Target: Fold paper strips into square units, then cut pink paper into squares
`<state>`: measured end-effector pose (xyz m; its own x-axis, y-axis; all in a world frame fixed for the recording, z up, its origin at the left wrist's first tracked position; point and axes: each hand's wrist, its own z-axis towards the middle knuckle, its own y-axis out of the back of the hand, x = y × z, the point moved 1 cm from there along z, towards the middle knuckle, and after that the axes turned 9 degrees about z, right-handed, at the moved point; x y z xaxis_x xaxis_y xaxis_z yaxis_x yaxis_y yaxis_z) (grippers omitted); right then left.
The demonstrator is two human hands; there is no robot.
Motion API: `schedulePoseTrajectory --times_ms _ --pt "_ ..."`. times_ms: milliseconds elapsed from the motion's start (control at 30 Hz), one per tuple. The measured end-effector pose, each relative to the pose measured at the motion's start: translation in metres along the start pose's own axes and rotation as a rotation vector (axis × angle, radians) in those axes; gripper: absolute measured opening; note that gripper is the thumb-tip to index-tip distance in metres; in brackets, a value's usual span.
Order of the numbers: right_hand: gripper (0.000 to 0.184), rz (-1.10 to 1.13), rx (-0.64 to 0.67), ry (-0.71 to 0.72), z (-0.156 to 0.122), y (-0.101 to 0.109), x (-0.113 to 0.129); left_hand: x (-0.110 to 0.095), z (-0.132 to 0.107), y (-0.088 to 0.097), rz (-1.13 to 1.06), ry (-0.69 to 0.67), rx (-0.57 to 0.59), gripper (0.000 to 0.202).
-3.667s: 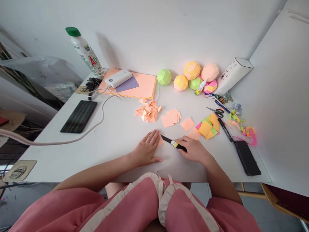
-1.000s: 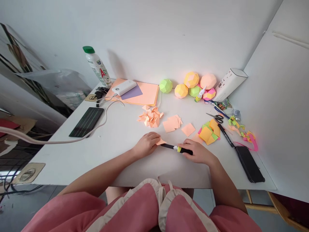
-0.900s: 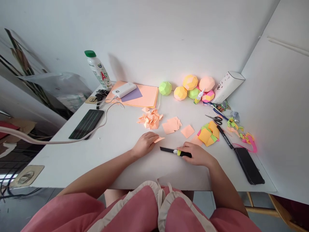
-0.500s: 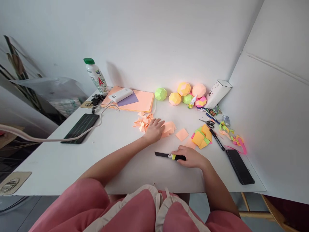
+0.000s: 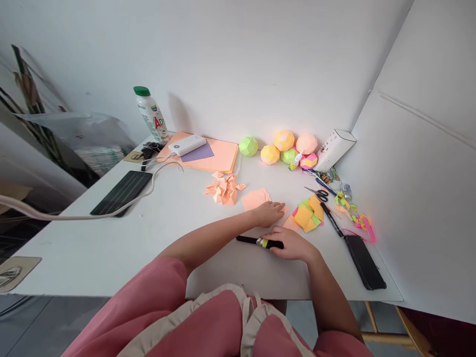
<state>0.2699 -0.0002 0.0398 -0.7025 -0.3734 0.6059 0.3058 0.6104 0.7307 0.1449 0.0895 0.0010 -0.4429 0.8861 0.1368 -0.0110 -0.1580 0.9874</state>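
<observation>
My left hand (image 5: pixel 269 213) lies with its fingers stretched out on a single square of peach paper, which it mostly covers. Beside it, partly behind the wrist, is a small pile of peach paper squares (image 5: pixel 255 198). My right hand (image 5: pixel 293 243) grips a black and yellow utility knife (image 5: pixel 266 243), held low over the table with its dark blade pointing left. Another peach paper piece (image 5: pixel 290 223) shows just above the right hand. Farther left sits a heap of folded peach paper pieces (image 5: pixel 224 190).
Orange, green and pink paper squares (image 5: pixel 307 215) lie right of my hands, near scissors (image 5: pixel 319 192), a black marker (image 5: pixel 332 219) and a phone (image 5: pixel 364 262). Several faceted paper balls (image 5: pixel 284 141) line the wall. A white cable (image 5: pixel 122 210) crosses the table's left side.
My left hand has moved right, from beside the folded heap to the single peach square, uncovering the pile of squares. My right hand stays on the knife, whose blade has tilted slightly.
</observation>
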Motion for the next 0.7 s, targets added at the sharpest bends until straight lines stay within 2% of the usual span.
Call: schedulePoseTrajectory --times_ms 200,300,467,700 --pt "0.048 0.010 -0.006 0.006 0.000 0.000 0.002 0.004 0.003 0.006 -0.006 0.007 0.005 0.021" --pt "0.047 -0.006 -0.001 0.007 0.001 0.000 0.002 0.005 0.002 0.008 -0.026 0.011 0.000 0.022" --pt "0.044 -0.034 -0.005 0.033 0.001 0.001 0.003 0.006 0.010 0.007 -0.059 0.050 0.003 0.036" --pt "0.045 -0.022 -0.008 0.024 0.000 0.001 0.003 -0.001 0.013 0.004 -0.042 0.095 -0.081 0.024"
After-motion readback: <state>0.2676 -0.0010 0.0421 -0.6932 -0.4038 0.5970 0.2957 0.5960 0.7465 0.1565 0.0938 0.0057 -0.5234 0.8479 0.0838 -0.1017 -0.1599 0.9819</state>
